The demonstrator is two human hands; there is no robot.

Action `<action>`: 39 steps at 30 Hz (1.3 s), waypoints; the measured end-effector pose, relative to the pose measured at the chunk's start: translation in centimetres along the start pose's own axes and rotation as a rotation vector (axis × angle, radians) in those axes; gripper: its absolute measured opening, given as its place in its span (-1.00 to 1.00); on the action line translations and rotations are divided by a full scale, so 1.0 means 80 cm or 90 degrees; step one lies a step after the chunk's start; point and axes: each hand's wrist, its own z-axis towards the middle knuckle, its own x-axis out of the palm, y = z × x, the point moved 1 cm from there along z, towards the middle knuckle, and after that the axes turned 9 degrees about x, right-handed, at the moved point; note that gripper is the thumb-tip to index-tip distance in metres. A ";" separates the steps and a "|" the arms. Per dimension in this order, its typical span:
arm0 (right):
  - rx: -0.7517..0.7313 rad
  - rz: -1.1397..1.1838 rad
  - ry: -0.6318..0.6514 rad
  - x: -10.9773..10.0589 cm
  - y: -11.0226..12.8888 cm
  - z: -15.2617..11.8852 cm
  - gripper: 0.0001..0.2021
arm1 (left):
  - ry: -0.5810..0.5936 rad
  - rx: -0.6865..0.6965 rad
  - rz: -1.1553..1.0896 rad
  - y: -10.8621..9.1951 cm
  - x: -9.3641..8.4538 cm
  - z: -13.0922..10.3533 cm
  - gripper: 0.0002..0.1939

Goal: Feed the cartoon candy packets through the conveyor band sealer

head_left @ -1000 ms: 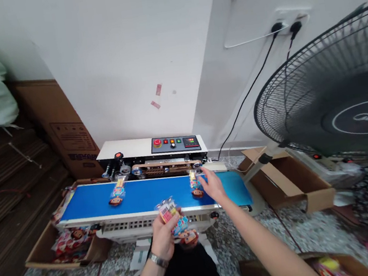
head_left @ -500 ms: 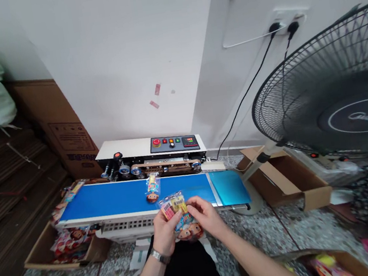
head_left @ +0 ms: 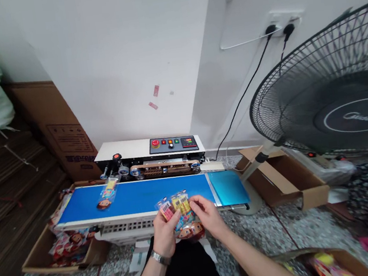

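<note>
Lone pkt [head_left: 107, 194] has shifted along the blue belt [head_left: 77, 207], from about mid-belt to near its L end, since the prev. frame. White wall [head_left: 117, 60] fills the bkgd. Belt machine [head_left: 120, 150] stands in front of it, w/ a ctrl panel [head_left: 173, 144] on top, R of ctr. Black fan [head_left: 342, 86] is on the far R. Open carton [head_left: 280, 179] sits btwn fan & machine; box of pkts [head_left: 97, 252] is below the belt's L end, another box [head_left: 354, 262] at btm R, also w/ colourful pkts. L hand [head_left: 165, 233] grasps the fanned pkts [head_left: 184, 216], thumb across the front; R hand [head_left: 210, 217] pinches their R edge btwn thumb & fingers. That bunch is just off the belt's near edge in view, above the lap, printed faces at the btm & yellow/pink labels at the top. Smallest: metal watch [head_left: 160, 257], L wrist.
</note>
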 end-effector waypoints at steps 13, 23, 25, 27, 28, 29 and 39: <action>0.037 0.075 -0.022 0.013 -0.012 0.000 -0.73 | -0.064 -0.006 -0.015 0.004 0.004 -0.001 -0.58; 0.032 -0.111 -0.260 -0.071 -0.045 0.058 -0.73 | -0.097 -0.016 0.002 0.003 -0.017 0.002 -0.66; 0.079 -0.228 -0.318 -0.100 -0.053 0.077 -0.74 | -0.096 -0.027 0.005 0.002 -0.020 0.001 -0.66; 0.116 -0.296 -0.359 -0.120 -0.058 0.094 -0.77 | -0.089 -0.038 0.003 0.002 -0.020 -0.001 -0.65; 0.124 -0.308 -0.367 -0.126 -0.059 0.103 -0.78 | -0.086 -0.043 0.001 0.001 -0.020 -0.001 -0.64; 0.127 -0.313 -0.369 -0.129 -0.059 0.111 -0.80 | -0.083 -0.047 -0.001 0.001 -0.019 -0.002 -0.64; -0.046 -0.282 -0.168 -0.058 0.004 0.103 -0.71 | -0.024 -0.046 0.003 -0.002 -0.014 -0.002 -0.70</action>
